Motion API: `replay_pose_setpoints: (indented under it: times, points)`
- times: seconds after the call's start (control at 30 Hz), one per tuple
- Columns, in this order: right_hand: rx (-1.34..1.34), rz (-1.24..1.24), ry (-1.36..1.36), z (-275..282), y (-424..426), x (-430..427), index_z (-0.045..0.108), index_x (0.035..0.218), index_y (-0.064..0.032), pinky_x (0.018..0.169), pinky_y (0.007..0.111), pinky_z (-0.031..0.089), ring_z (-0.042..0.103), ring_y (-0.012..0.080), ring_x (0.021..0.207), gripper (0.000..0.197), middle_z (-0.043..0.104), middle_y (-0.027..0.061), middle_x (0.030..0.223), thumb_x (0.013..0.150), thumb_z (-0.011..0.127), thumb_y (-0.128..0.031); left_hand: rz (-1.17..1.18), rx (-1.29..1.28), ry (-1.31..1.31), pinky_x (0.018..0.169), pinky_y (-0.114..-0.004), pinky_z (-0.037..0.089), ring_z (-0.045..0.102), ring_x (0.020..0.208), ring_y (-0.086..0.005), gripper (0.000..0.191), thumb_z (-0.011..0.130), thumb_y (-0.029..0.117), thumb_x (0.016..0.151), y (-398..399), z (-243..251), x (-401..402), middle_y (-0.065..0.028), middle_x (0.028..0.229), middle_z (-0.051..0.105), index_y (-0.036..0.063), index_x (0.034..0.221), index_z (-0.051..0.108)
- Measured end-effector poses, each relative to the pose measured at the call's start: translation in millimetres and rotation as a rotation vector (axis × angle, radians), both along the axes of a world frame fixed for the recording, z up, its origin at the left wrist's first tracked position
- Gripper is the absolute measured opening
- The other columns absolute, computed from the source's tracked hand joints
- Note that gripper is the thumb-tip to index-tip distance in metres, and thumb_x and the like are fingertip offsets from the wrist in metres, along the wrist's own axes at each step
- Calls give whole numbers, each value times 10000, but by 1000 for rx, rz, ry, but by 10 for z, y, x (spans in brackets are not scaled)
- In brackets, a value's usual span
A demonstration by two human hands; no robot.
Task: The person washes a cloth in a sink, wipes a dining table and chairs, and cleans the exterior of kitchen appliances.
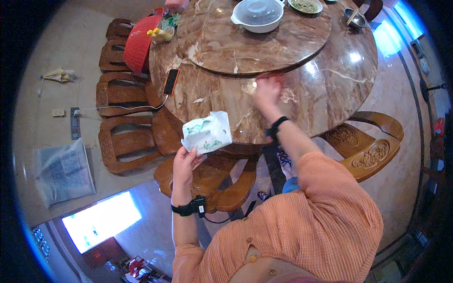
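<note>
My left hand (185, 162) pinches the lower corner of a crumpled white packet with green print (208, 133), held up over the near left edge of the table. Out over the round marble-patterned table (219, 95), my right hand (268, 91) is blurred by motion. Its fingers seem curled on a red thing (278, 79), too smeared to name, close to the rim of the raised turntable (254, 53). Left of the hands lies a phone with an orange case (171, 82), its screen dark and a white cable plugged in.
On the turntable stand a lidded white pot (260, 26) and a plate of food (305, 5). A metal bowl with chopsticks (355, 18) sits at right. A red mesh food cover (139, 44) and yellow-capped bottles (159, 34) are at left. Carved wooden chairs (124, 93) surround the table.
</note>
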State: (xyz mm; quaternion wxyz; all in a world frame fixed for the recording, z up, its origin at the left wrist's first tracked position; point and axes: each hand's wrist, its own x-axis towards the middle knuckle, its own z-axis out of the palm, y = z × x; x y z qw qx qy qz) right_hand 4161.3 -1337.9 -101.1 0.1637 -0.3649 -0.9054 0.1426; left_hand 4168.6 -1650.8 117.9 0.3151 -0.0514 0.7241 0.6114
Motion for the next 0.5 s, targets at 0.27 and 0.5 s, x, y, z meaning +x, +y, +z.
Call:
replay_pose_setpoints:
  times: [0.27,0.5]
  points:
    - [108,822,126,94,-1321,319,670,1013,-233,926,355,432,548,212,1068,247,619,-6,1113,801,545,-255,-150,76,-9,652,-257,519,617,773,-135,228,549,166,930,797,-253,-271,-60,954,634,27,1110,553]
    - [150,90,13,252,1216,1404,659,940,-159,819,427,433,574,277,941,244,630,63,954,828,443,-136,-266,19,60,597,-233,453,573,802,-101,300,551,196,934,1185,-728,-482,-59,946,589,2,1162,525]
